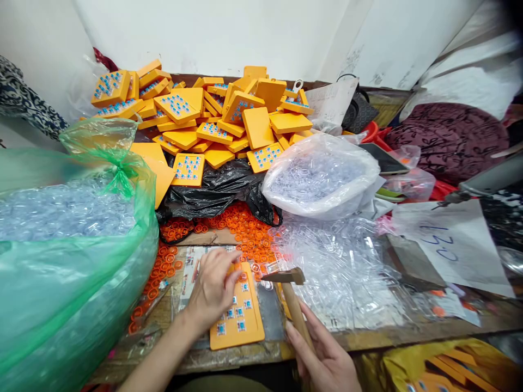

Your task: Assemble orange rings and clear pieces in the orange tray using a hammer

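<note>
My left hand (212,286) is over the upper left of a flat yellow-orange panel (249,326) set with rows of small clear-and-blue squares. Its fingers are curled and the thumb and forefinger come close together near an orange ring (243,276) at the panel's top; what they pinch, if anything, is hidden. In my right hand (322,348) is a hammer (296,310), held by its wooden handle. The hammer's metal head points left, just right of the panel. Part of another yellow piece (283,299) shows beneath the handle.
Orange rings (253,234) lie scattered behind the panel. Clear plastic pieces (343,272) cover the right side. A green bag (122,261) bulges at left, and a white bag (322,174) stands behind. Finished-looking yellow panels (257,128) are heaped against the wall.
</note>
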`<control>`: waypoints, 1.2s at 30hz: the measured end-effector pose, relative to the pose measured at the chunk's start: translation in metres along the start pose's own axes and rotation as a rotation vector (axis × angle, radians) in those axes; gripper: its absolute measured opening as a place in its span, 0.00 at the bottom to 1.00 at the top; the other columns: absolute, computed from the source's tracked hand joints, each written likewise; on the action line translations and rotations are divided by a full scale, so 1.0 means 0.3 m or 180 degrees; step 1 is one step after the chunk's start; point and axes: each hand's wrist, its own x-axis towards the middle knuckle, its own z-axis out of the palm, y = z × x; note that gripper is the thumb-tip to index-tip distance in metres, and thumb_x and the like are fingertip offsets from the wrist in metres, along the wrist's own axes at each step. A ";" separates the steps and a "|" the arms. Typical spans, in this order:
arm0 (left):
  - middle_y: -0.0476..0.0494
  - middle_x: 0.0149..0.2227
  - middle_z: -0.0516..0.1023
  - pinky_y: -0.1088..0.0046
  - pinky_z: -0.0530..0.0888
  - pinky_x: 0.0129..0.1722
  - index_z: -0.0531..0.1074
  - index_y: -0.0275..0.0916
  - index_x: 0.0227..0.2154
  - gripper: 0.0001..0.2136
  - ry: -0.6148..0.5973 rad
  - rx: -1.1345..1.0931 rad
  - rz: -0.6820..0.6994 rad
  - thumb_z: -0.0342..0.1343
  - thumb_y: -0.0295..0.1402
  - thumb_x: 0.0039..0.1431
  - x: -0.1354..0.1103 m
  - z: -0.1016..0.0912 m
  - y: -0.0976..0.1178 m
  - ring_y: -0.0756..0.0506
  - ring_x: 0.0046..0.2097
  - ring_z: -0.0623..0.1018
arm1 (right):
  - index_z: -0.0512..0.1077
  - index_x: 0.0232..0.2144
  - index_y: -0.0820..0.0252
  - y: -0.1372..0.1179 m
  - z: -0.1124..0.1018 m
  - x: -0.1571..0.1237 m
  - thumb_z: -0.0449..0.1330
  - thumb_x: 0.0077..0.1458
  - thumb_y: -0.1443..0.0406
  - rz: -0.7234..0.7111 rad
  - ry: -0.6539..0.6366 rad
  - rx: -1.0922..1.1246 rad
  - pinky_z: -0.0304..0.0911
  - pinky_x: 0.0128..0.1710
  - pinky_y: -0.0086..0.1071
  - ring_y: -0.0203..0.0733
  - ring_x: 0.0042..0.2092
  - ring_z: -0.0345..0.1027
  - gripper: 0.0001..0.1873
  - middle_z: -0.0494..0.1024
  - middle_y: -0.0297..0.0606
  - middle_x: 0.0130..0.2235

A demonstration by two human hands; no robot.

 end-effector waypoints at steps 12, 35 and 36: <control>0.46 0.34 0.80 0.65 0.73 0.37 0.59 0.43 0.59 0.26 0.0336 -0.0317 0.0332 0.56 0.24 0.58 -0.092 0.046 0.052 0.43 0.38 0.76 | 0.59 0.62 0.44 -0.048 -0.017 0.028 0.56 0.59 0.71 -0.2076 -0.0928 -0.1723 0.68 0.48 0.25 0.38 0.48 0.75 0.31 0.78 0.31 0.51; 0.44 0.31 0.81 0.66 0.76 0.41 0.77 0.39 0.27 0.08 -0.0158 -0.0191 -0.0198 0.55 0.22 0.52 0.223 0.080 -0.085 0.45 0.35 0.79 | 0.64 0.59 0.59 -0.002 0.063 0.018 0.65 0.49 0.49 0.0469 -0.0108 0.0413 0.53 0.13 0.23 0.30 0.14 0.53 0.39 0.65 0.25 0.15; 0.45 0.30 0.81 0.67 0.76 0.39 0.77 0.39 0.26 0.08 -0.0262 -0.0169 -0.0224 0.55 0.21 0.51 0.237 0.091 -0.092 0.45 0.34 0.78 | 0.64 0.59 0.58 -0.006 0.064 0.018 0.65 0.49 0.49 0.0480 -0.0106 0.0448 0.53 0.13 0.23 0.29 0.14 0.52 0.39 0.65 0.25 0.15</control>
